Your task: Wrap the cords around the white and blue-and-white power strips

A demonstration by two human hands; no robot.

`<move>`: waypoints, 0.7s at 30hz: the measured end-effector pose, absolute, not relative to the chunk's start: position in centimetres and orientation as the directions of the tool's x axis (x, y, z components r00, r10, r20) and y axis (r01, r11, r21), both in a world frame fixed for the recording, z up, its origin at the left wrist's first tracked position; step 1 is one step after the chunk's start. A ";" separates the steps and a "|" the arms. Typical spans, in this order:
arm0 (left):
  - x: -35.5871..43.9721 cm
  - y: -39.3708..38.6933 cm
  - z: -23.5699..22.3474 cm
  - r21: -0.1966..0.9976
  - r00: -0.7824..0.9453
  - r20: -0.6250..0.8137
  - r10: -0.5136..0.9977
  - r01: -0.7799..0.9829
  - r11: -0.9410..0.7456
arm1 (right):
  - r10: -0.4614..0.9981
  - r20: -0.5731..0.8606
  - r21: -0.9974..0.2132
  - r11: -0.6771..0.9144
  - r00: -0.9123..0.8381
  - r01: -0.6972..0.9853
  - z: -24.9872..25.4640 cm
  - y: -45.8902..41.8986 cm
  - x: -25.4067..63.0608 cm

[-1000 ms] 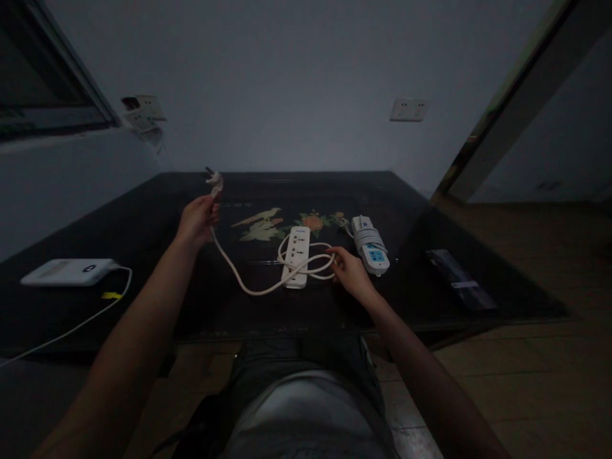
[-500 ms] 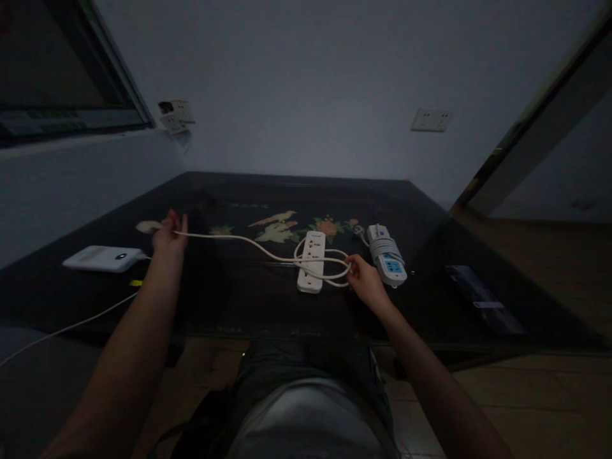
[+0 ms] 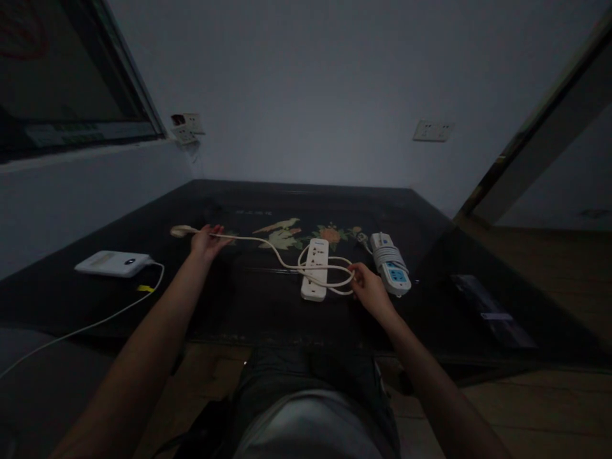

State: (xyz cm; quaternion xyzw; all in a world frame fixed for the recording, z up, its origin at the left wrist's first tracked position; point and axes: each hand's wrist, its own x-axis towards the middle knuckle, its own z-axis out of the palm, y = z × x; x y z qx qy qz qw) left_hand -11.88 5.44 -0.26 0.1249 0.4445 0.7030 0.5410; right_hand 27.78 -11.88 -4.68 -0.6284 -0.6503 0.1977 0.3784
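Note:
A white power strip [image 3: 314,271] lies on the dark glass table [image 3: 248,306], its cream cord [image 3: 258,245] looped around it. My left hand [image 3: 206,241] rests over the cord near the plug [image 3: 180,231], which lies on the table; the fingers look spread. My right hand [image 3: 367,288] pinches the cord loop at the strip's right side. A second white strip with blue sockets [image 3: 391,271], its cord wound around it, lies just right of that hand.
A white box-like device [image 3: 113,262] with a cable [image 3: 90,325] lies at the table's left. A dark flat object [image 3: 492,311] sits at the right. Wall sockets [image 3: 433,130] are on the back wall. The table shows a floral inlay [image 3: 287,233].
My left hand carried the plug from raised above the table out to the left and down onto the tabletop, drawing the cord straighter. My right hand stayed on the loop.

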 end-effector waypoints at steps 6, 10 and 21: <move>-8.9 5.5 -1.6 0.765 -0.218 -0.324 0.920 -0.633 0.120 | 0.966 0.246 -0.725 0.128 0.080 0.677 -4.6 -11.9 27.7; -8.0 5.7 -2.6 0.755 -0.163 -0.354 0.921 -0.631 0.179 | 0.963 0.252 -0.703 0.116 0.093 0.702 -4.4 -12.0 27.7; -8.0 5.9 -3.1 0.794 -0.003 -0.368 0.930 -0.521 0.312 | 0.951 0.278 -0.741 0.125 0.132 0.659 -3.6 -12.4 27.2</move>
